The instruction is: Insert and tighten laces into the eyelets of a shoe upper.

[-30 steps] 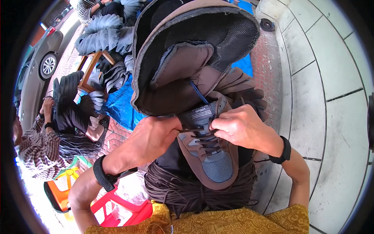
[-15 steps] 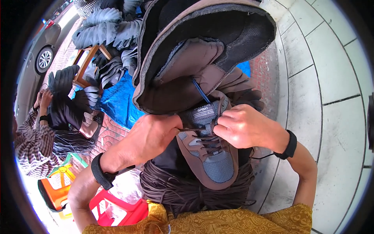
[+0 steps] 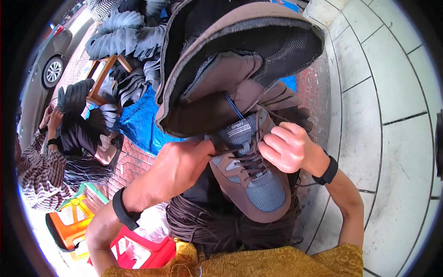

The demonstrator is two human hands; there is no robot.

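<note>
A brown and grey-blue shoe upper (image 3: pixel 266 196) rests across my lap with its toe toward me. Dark brown laces (image 3: pixel 253 161) cross its front below the grey tongue (image 3: pixel 237 131). My left hand (image 3: pixel 184 164) is closed at the upper's left edge, pinching a lace stretched toward the eyelets. My right hand (image 3: pixel 288 145) is closed at the right eyelet edge, with a lace running up to its fingers; the fingertips are partly hidden. Beyond the tongue, a larger group of brown uppers with black lining (image 3: pixel 240 74) shows a blue cord (image 3: pixel 234 106) at its lower edge.
A thick bundle of dark brown laces (image 3: pixel 221 221) lies across my lap. Left stand a red plastic stool (image 3: pixel 157 251) and an orange one (image 3: pixel 69 226). Another person's hands (image 3: pixel 53 117) work at grey uppers. Piled uppers (image 3: pixel 124 37) and a blue tarp (image 3: pixel 140 122) lie beyond; a tiled wall (image 3: pixel 406 147) rises right.
My right hand has shifted slightly right and turned, with a lace now showing above its fingers. The shoe upper's toe has swung a little right. My left hand has moved slightly down.
</note>
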